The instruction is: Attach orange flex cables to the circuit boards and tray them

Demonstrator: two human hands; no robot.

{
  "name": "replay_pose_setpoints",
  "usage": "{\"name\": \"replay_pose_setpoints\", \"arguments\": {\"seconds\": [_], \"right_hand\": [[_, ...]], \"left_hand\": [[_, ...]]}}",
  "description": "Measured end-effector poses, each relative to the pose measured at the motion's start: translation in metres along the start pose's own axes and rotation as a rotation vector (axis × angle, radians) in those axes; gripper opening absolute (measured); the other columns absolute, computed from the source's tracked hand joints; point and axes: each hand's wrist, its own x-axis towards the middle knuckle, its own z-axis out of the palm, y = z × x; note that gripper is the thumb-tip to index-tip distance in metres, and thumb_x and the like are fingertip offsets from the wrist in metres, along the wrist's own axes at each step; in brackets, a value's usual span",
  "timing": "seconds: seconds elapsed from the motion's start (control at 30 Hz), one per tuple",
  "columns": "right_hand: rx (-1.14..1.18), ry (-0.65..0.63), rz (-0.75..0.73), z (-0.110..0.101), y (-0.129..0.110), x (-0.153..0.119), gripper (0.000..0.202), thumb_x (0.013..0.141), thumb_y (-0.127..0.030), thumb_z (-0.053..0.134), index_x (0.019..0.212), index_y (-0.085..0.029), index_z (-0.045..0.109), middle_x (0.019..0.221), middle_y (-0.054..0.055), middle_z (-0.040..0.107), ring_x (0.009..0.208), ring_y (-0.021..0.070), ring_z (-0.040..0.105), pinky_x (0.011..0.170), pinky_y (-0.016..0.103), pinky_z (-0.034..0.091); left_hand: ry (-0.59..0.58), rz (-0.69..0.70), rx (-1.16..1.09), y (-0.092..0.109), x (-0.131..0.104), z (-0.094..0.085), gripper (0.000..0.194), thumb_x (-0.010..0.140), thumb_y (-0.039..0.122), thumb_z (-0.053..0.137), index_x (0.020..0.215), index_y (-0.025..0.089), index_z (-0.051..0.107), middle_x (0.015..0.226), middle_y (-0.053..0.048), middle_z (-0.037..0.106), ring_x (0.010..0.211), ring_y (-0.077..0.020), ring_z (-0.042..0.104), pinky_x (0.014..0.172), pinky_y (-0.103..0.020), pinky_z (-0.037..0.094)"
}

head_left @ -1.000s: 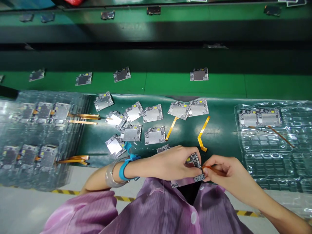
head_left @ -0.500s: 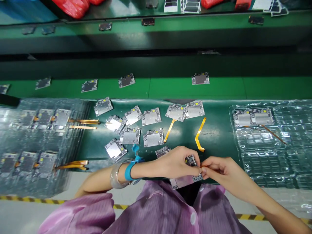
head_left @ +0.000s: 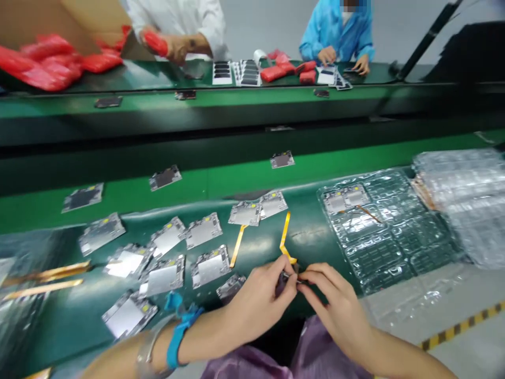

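Note:
My left hand [head_left: 262, 292] is closed on a circuit board [head_left: 281, 283], seen nearly edge-on and mostly hidden by the fingers. Fingertips of my right hand [head_left: 335, 302] pinch at the board's right edge, on an orange flex cable that the fingers now cover almost wholly. Just beyond the hands lies a bent yellow flex cable [head_left: 284, 237]. Another flex cable [head_left: 237, 246] rests to its left, by two overlapping boards [head_left: 244, 213]. One loose board [head_left: 231, 287] is partly behind my left wrist, and several more silver-plated boards [head_left: 210, 267] are spread to the left.
On the right, a clear plastic tray [head_left: 386, 252] holds two boards [head_left: 345, 198], beside stacked trays [head_left: 465, 205]. More boards [head_left: 165, 178] lie on the green belt [head_left: 229, 181]. Across it, two people work near red bundles [head_left: 278, 71]. Cables [head_left: 55, 273] stick out at left.
The view has tilted up and swung right, bringing the two people and the stacked trays into sight. My hands stay together at the board, which now shows more edge-on.

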Motion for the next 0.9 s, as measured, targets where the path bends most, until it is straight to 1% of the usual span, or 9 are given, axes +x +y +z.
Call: {"name": "replay_pose_setpoints", "arguments": {"seconds": [0.13,0.2,0.27,0.33,0.43,0.5,0.6,0.73,0.9], "right_hand": [[0.061,-0.196,0.024,-0.021,-0.004,0.0,0.024,0.101,-0.018,0.045,0.093,-0.017,0.068,0.092,0.006,0.061,0.082,0.0167,0.061,0.076,0.03,0.051],[0.16,-0.258,0.098,-0.035,-0.003,0.001,0.027,0.1,-0.018,0.047,0.082,-0.017,0.067,0.084,0.002,0.057,0.075,0.0135,0.058,0.069,0.026,0.046],[0.277,-0.265,0.22,-0.048,0.007,0.001,0.029,0.098,-0.025,0.052,0.072,-0.017,0.064,0.078,0.0,0.052,0.071,0.0118,0.054,0.064,0.024,0.041],[0.415,-0.245,0.39,-0.062,0.03,0.002,0.033,0.093,-0.036,0.06,0.067,-0.016,0.062,0.074,-0.001,0.048,0.064,0.01,0.049,0.056,0.023,0.035],[0.552,-0.151,0.662,-0.087,0.082,0.007,0.042,0.082,-0.052,0.068,0.063,-0.015,0.057,0.064,-0.005,0.04,0.05,0.0064,0.035,0.047,0.023,0.024],[0.536,-0.076,0.747,-0.103,0.118,0.014,0.043,0.078,-0.055,0.069,0.066,-0.016,0.056,0.057,-0.008,0.035,0.046,0.0054,0.027,0.045,0.023,0.018],[0.47,-0.043,0.786,-0.117,0.158,0.027,0.04,0.076,-0.053,0.069,0.07,-0.015,0.06,0.055,-0.008,0.036,0.046,0.0053,0.024,0.045,0.023,0.014],[0.367,-0.06,0.83,-0.119,0.184,0.038,0.038,0.072,-0.051,0.068,0.072,-0.013,0.064,0.052,-0.006,0.041,0.046,0.0065,0.029,0.045,0.023,0.018],[0.207,-0.082,0.818,-0.12,0.195,0.04,0.043,0.077,-0.052,0.061,0.087,-0.011,0.069,0.053,-0.004,0.046,0.046,0.0093,0.036,0.046,0.024,0.026]], "left_hand": [[0.011,0.118,0.143,0.006,0.003,0.013,0.013,0.094,0.024,0.042,0.081,0.022,0.041,0.071,0.001,0.055,0.061,-0.0154,0.052,0.059,-0.028,0.039],[0.029,0.145,0.16,0.01,0.01,0.015,0.015,0.095,0.028,0.045,0.082,0.022,0.041,0.075,0.0,0.056,0.065,-0.0166,0.055,0.062,-0.03,0.043],[0.048,0.163,0.136,0.013,0.023,0.016,0.014,0.097,0.032,0.045,0.088,0.022,0.045,0.082,-0.001,0.059,0.072,-0.0176,0.058,0.068,-0.032,0.047],[0.055,0.198,0.093,0.012,0.041,0.017,0.017,0.102,0.034,0.041,0.098,0.021,0.05,0.097,-0.004,0.063,0.085,-0.0186,0.062,0.08,-0.035,0.05],[0.084,0.276,0.107,0.003,0.073,0.027,0.023,0.105,0.034,0.036,0.111,0.021,0.054,0.121,-0.008,0.062,0.112,-0.0207,0.06,0.1,-0.039,0.048],[0.103,0.306,0.193,-0.006,0.093,0.04,0.026,0.105,0.031,0.037,0.123,0.02,0.052,0.133,-0.01,0.059,0.126,-0.0228,0.055,0.109,-0.042,0.044],[0.1,0.374,0.379,-0.019,0.117,0.064,0.037,0.105,0.027,0.038,0.14,0.017,0.043,0.15,-0.013,0.049,0.142,-0.025,0.042,0.117,-0.046,0.036],[0.083,0.481,0.599,-0.029,0.131,0.088,0.038,0.107,0.029,0.034,0.142,0.018,0.046,0.156,-0.011,0.044,0.148,-0.0257,0.034,0.122,-0.053,0.026],[0.13,0.507,0.753,-0.031,0.132,0.096,0.04,0.108,0.031,0.031,0.139,0.016,0.049,0.155,-0.01,0.045,0.146,-0.0261,0.036,0.121,-0.053,0.026]]}}
